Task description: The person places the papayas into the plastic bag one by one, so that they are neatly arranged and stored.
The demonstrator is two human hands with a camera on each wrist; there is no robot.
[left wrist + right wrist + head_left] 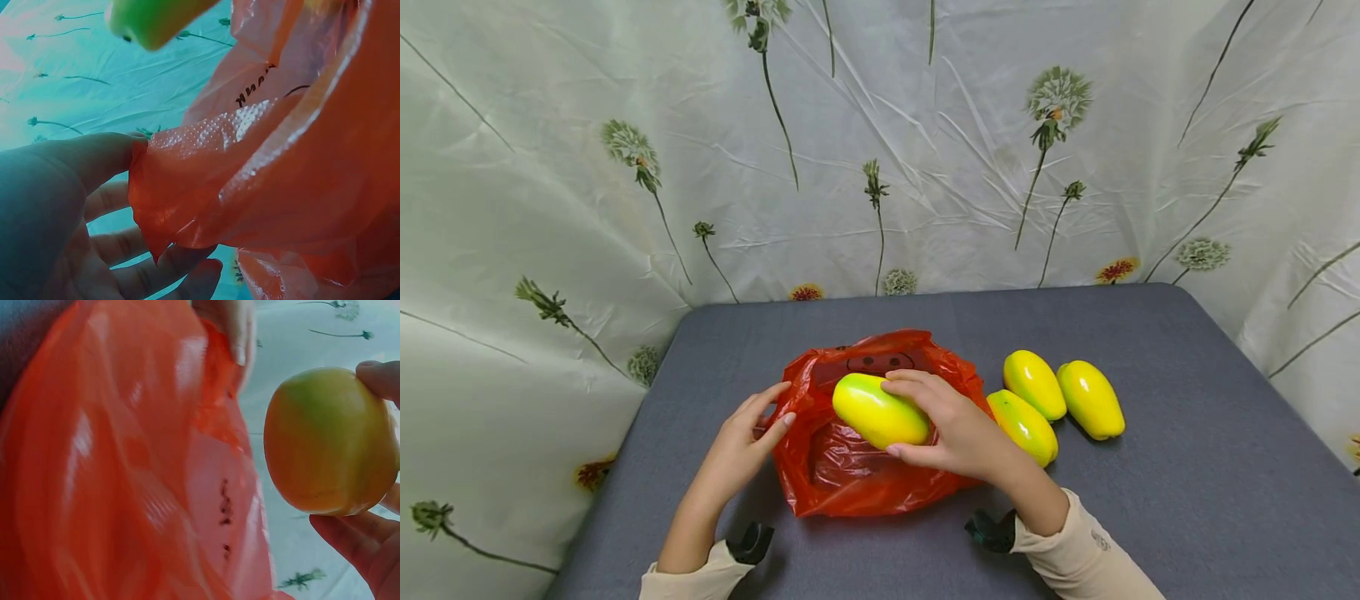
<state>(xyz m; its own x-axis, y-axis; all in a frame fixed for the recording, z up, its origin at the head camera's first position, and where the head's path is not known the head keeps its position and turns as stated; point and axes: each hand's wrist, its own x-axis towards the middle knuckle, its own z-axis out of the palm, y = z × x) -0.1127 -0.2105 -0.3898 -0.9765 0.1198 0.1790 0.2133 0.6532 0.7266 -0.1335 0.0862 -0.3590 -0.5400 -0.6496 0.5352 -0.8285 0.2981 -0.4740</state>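
Note:
A glossy yellow-green papaya [877,412] is in my right hand [951,423], which grips it from the side between thumb and fingers, over the mouth of a red plastic bag [865,497]. The right wrist view shows the papaya [331,444] end-on, beside the bag [125,462]. My left hand [747,446] holds the bag's left rim. In the left wrist view, the thumb lies on the rim of the bag [187,181] and the other fingers curl behind the film. The bag's mouth stands wide, with dark printing on its far inner wall.
Three more papayas lie on the grey table [1187,500] right of the bag: one near papaya [1024,427] close against it, one papaya [1034,384] behind, and one papaya [1092,400] farthest right. A dandelion-print curtain [955,150] hangs behind and along both sides.

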